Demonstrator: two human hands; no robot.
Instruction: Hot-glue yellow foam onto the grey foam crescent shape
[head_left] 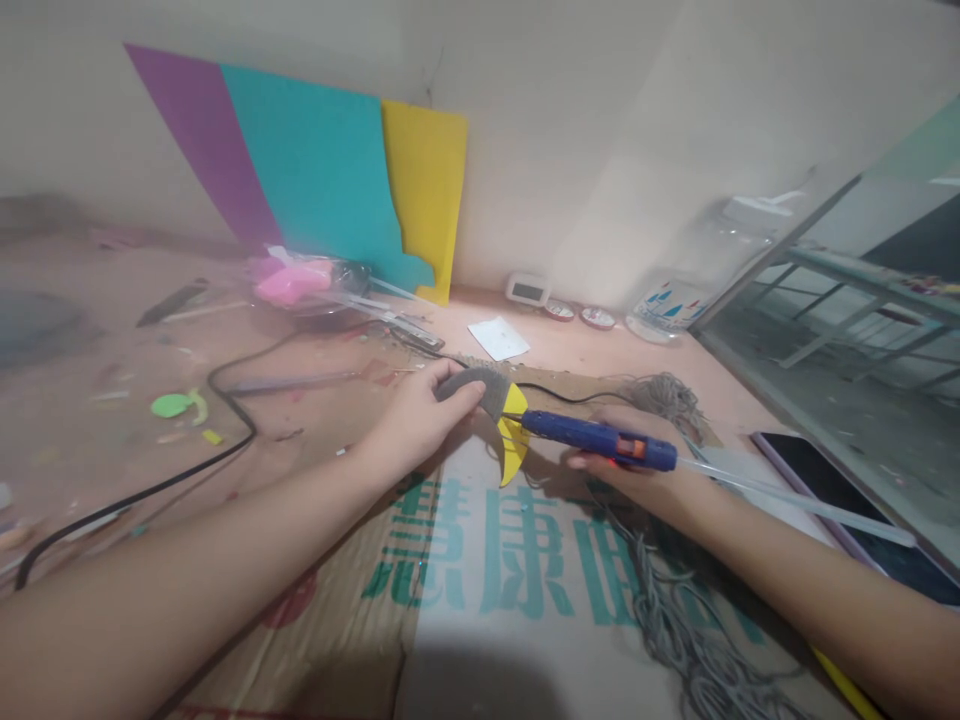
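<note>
In the head view, my left hand (431, 405) pinches a curved piece (487, 388) covered in grey yarn, with a yellow crescent end (514, 450) sticking out to the right. My right hand (637, 465) is wrapped round a blue hot glue gun (577, 432). Its nozzle meets the yellow end, close to the edge of the grey yarn. A long clear glue stick (810, 505) runs out of the gun's back over my right forearm. Loose grey yarn (682, 610) trails on the cardboard below my right hand.
Printed cardboard (480, 660) covers the table. A black cord (172, 480) curves across the left. At the back stand coloured sheets (322, 180), a pink item in plastic (296, 282), a small display (527, 290) and a clear bottle (675, 290). A phone (840, 490) lies right.
</note>
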